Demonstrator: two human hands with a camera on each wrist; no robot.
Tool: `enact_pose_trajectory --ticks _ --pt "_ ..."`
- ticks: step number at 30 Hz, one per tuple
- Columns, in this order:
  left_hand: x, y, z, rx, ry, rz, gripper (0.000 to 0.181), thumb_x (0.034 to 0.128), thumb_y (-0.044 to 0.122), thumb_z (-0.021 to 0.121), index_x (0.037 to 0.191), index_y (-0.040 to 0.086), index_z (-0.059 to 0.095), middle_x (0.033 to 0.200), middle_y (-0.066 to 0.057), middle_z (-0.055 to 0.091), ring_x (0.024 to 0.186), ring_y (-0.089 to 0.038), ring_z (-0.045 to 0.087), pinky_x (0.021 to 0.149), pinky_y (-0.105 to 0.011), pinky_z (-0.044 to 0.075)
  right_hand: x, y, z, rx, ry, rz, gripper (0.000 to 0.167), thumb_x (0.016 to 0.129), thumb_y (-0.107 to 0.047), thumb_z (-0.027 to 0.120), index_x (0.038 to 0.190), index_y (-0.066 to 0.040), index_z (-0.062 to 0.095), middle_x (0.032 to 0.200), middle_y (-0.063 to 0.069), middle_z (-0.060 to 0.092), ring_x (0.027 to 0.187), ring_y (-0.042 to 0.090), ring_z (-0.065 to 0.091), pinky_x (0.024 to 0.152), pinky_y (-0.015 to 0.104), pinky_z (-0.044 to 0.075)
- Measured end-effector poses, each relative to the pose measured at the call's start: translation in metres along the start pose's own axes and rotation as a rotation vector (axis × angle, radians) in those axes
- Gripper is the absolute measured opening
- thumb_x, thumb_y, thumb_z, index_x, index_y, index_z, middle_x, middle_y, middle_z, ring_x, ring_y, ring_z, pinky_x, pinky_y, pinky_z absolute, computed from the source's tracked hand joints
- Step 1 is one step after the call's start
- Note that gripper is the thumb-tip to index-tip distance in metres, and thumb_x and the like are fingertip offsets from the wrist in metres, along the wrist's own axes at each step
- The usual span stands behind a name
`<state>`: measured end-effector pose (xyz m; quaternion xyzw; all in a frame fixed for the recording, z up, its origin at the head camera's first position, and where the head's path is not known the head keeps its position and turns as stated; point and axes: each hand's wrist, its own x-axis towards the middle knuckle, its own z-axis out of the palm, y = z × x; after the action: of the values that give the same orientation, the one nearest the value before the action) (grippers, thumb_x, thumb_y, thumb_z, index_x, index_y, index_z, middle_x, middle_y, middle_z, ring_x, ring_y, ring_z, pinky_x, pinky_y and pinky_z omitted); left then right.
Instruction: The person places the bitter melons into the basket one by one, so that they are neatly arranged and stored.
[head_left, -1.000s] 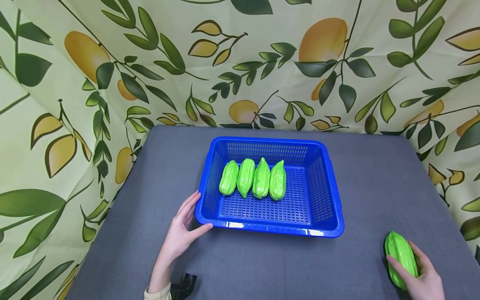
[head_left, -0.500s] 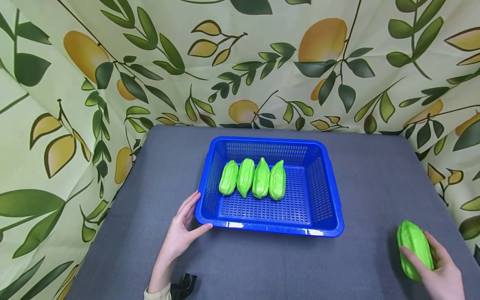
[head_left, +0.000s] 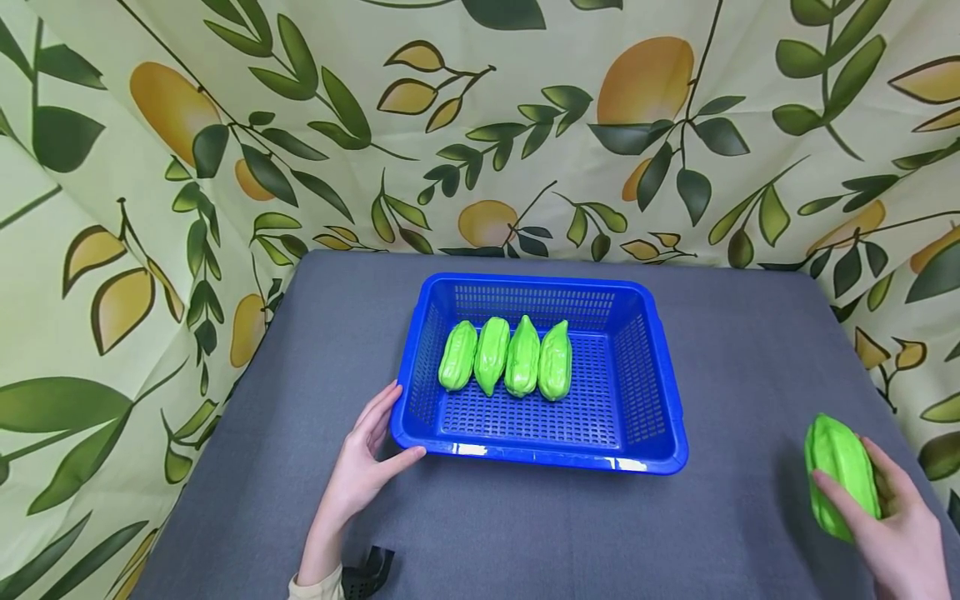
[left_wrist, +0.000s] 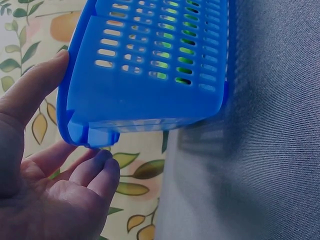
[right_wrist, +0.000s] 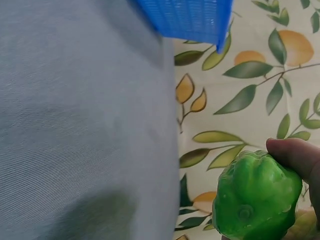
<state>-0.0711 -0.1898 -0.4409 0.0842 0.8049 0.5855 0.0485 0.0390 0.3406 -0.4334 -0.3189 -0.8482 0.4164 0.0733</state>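
Note:
A blue plastic basket point(head_left: 532, 454) with perforated walls stands on the grey table. Several glossy green ridged fruits point(head_left: 491, 357) lie side by side in its left half; their exact kind is unclear. At the basket's front-left corner my left hand point(head_left: 362, 468) holds the rim, thumb point(left_wrist: 37, 85) on the front edge and fingers on the left side. Off to the right, my right hand point(head_left: 903, 525) grips another green ridged fruit point(head_left: 842, 473) between thumb and fingers, above the table. The right wrist view shows this fruit point(right_wrist: 257, 195) end-on, its far side hidden.
A grey cloth covers the table point(head_left: 600, 533). Fabric printed with leaves and fruit point(head_left: 525, 125) hangs behind and along both sides. Near my left forearm lies a black strap-like piece point(head_left: 369, 573).
My right hand has raised the green ridged fruit and moved it rightward and away from me, its shadow now apart from it. The left hand and basket have stayed put.

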Motion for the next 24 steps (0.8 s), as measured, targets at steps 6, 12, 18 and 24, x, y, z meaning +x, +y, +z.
enact_pose_trajectory --ticks 6,12,18,24 --pt "0.000 -0.001 0.000 -0.009 -0.002 0.007 0.081 0.0779 0.009 0.077 0.146 0.011 0.035 0.155 -0.012 0.025 0.142 -0.035 0.027 0.112 -0.042 0.024 0.001 -0.017 -0.004 0.185 0.016 -0.071 0.073 0.088 -0.006 0.064 0.149 -0.023 0.028 0.117 -0.032 0.045 0.088 -0.022 0.042 0.068 -0.006 0.036" --pt "0.001 -0.001 0.000 -0.008 0.005 0.005 0.081 0.0772 0.009 0.078 0.146 0.012 0.035 0.155 -0.012 0.025 0.142 -0.035 0.028 0.112 -0.043 0.025 0.004 -0.031 0.001 0.144 0.039 -0.059 0.074 0.088 -0.011 0.066 0.149 -0.026 0.027 0.131 -0.028 0.040 0.094 -0.017 0.040 0.069 -0.005 0.033" --pt "0.001 -0.001 0.001 -0.004 0.005 0.006 0.081 0.0770 0.009 0.078 0.146 0.012 0.035 0.154 -0.012 0.026 0.142 -0.035 0.028 0.112 -0.043 0.025 0.007 -0.045 0.010 0.102 0.014 -0.085 0.074 0.088 -0.015 0.066 0.150 -0.026 0.026 0.136 -0.027 0.038 0.101 -0.016 0.039 0.072 -0.003 0.030" --pt "0.001 -0.002 0.001 -0.006 0.003 0.008 0.081 0.0770 0.009 0.078 0.146 0.011 0.035 0.155 -0.012 0.025 0.142 -0.035 0.028 0.112 -0.043 0.025 0.010 -0.059 0.013 0.085 0.040 -0.116 0.073 0.087 -0.016 0.067 0.149 -0.025 0.028 0.131 -0.024 0.041 0.097 -0.014 0.040 0.069 -0.004 0.032"
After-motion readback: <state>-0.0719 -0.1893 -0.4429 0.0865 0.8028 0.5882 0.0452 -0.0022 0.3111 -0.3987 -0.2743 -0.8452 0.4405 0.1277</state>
